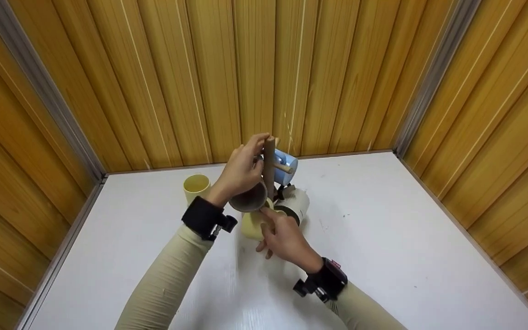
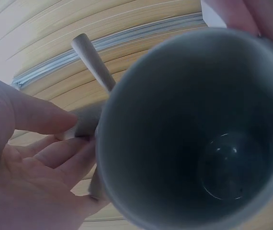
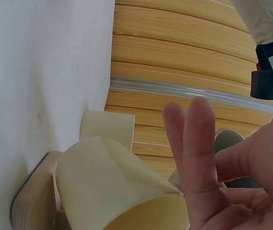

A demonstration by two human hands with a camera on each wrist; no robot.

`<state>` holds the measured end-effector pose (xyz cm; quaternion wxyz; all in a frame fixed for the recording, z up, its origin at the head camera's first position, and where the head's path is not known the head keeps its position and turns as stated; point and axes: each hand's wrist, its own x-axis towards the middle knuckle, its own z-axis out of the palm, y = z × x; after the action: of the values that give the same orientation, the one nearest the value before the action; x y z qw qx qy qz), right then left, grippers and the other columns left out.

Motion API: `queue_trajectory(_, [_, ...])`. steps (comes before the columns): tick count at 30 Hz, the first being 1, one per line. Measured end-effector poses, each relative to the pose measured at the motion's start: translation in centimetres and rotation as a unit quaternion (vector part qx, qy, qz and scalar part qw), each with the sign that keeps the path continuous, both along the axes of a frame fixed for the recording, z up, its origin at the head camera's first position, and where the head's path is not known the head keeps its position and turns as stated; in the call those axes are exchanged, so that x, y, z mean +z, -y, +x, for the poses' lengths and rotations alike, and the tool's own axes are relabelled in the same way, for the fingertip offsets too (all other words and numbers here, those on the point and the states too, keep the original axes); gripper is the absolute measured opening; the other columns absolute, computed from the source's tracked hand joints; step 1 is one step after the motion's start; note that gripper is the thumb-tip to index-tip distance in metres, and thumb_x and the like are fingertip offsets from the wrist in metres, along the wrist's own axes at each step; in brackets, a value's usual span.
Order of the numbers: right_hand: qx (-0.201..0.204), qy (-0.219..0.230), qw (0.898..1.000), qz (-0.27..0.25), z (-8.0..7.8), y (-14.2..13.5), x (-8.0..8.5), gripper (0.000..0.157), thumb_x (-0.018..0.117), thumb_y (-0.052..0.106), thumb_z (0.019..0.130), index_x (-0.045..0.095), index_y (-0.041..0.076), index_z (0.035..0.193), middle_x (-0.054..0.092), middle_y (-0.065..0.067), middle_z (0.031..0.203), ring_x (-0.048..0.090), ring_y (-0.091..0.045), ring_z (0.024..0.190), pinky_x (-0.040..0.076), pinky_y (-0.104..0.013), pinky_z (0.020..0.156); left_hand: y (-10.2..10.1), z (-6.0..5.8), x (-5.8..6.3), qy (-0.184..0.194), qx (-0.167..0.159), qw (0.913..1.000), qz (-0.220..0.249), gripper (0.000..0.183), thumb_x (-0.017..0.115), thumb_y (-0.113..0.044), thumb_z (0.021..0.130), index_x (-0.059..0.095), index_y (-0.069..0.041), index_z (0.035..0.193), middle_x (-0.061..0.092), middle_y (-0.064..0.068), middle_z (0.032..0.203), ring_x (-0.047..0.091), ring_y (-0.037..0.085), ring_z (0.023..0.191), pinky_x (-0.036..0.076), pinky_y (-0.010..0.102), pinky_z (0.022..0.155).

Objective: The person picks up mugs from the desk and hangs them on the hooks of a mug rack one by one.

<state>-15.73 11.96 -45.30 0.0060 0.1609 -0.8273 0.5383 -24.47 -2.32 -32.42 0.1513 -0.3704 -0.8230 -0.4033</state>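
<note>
A wooden mug rack stands upright near the back wall, and my left hand grips its post near the top. In the left wrist view the thumb lies on one side of the wood, the fingers behind it. A grey mug hangs tilted at the rack, its dark opening facing me and close beside the left palm. My right hand pinches the grey mug near its rim with thumb and index finger. Its other fingers stick out, as the right wrist view shows. Below the grey mug is a yellow mug, tilted on the rack.
A blue mug hangs on the rack's far right side. A white mug with a dark rim is low on the right. Another yellow mug stands on the white table to the left. Wood-patterned walls enclose the table.
</note>
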Motion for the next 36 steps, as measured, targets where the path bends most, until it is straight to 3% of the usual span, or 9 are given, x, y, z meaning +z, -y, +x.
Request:
queue_trajectory(4, [0.014, 0.008, 1.0, 0.018, -0.5, 0.4, 0.3, 0.052, 0.051, 0.002, 0.104, 0.042, 0.003, 0.155, 0.07, -0.013, 0.068, 0.07, -0.02, 0.05, 0.056, -0.036, 0.042, -0.1, 0.0, 0.1, 0.003, 0.007, 0.9997, -0.023, 0.054, 0.05, 0.012, 0.093, 0.043, 0.005, 0.146, 0.056, 0.021, 0.146, 0.051, 0.033, 0.138, 0.013, 0.062, 0.123])
queue_trajectory(7, [0.023, 0.017, 0.999, 0.02, -1.0, 0.8, 0.5, 0.053, 0.052, 0.003, 0.104, 0.041, 0.004, 0.156, 0.069, -0.008, 0.065, 0.07, -0.023, 0.052, 0.056, -0.039, 0.044, -0.2, -0.1, 0.0, 0.01, 0.011, 0.9994, -0.032, 0.054, 0.049, 0.012, 0.095, 0.041, 0.005, 0.149, 0.055, 0.02, 0.147, 0.05, 0.033, 0.139, 0.01, 0.06, 0.124])
queue_trajectory(11, [0.038, 0.03, 0.999, 0.006, -1.8, 1.3, 0.7, 0.053, 0.049, 0.003, 0.104, 0.039, 0.001, 0.156, 0.068, -0.011, 0.07, 0.071, -0.023, 0.055, 0.058, -0.046, 0.047, -0.4, -0.3, -0.2, 0.023, 0.015, 0.999, -0.035, 0.056, 0.048, 0.012, 0.097, 0.038, 0.003, 0.152, 0.053, 0.018, 0.15, 0.048, 0.032, 0.14, 0.008, 0.057, 0.125])
queue_trajectory(20, [0.042, 0.036, 0.998, 0.016, -3.1, 2.1, 0.8, 0.054, 0.047, 0.003, 0.104, 0.036, 0.004, 0.158, 0.073, -0.011, 0.08, 0.07, -0.017, 0.054, 0.058, -0.054, 0.052, -0.6, -0.6, -0.9, 0.0, 0.003, 0.9997, -0.024, 0.062, 0.047, 0.015, 0.093, 0.038, 0.003, 0.153, 0.055, 0.02, 0.147, 0.052, 0.035, 0.136, 0.019, 0.053, 0.124])
queue_trajectory(29, [0.018, 0.0, 0.999, 0.035, -3.6, 2.1, 0.5, 0.059, 0.05, -0.002, 0.102, 0.036, 0.012, 0.158, 0.072, -0.016, 0.084, 0.071, -0.023, 0.053, 0.057, -0.043, 0.044, -1.2, -0.9, -1.3, 0.008, -0.017, 0.9998, -0.005, 0.063, 0.044, 0.016, 0.095, 0.033, 0.004, 0.156, 0.051, 0.022, 0.15, 0.055, 0.033, 0.133, 0.016, 0.041, 0.126])
queue_trajectory(33, [0.01, -0.004, 1.0, 0.024, -3.5, 2.0, 0.1, 0.059, 0.051, -0.001, 0.103, 0.037, 0.014, 0.158, 0.07, -0.015, 0.077, 0.072, -0.028, 0.055, 0.056, -0.04, 0.042, -1.3, -0.9, -1.5, 0.005, -0.011, 0.9999, 0.0, 0.064, 0.046, 0.014, 0.096, 0.032, 0.003, 0.157, 0.049, 0.02, 0.151, 0.057, 0.034, 0.13, 0.029, 0.042, 0.122])
queue_trajectory(36, [0.003, -0.01, 1.0, 0.015, -3.4, 1.9, -0.1, 0.057, 0.051, 0.0, 0.103, 0.04, 0.015, 0.157, 0.07, -0.012, 0.073, 0.07, -0.024, 0.052, 0.055, -0.037, 0.041, -1.2, -0.8, -1.8, -0.001, -0.008, 0.9999, 0.008, 0.064, 0.048, 0.014, 0.096, 0.034, 0.003, 0.157, 0.052, 0.02, 0.15, 0.06, 0.033, 0.126, 0.031, 0.045, 0.121])
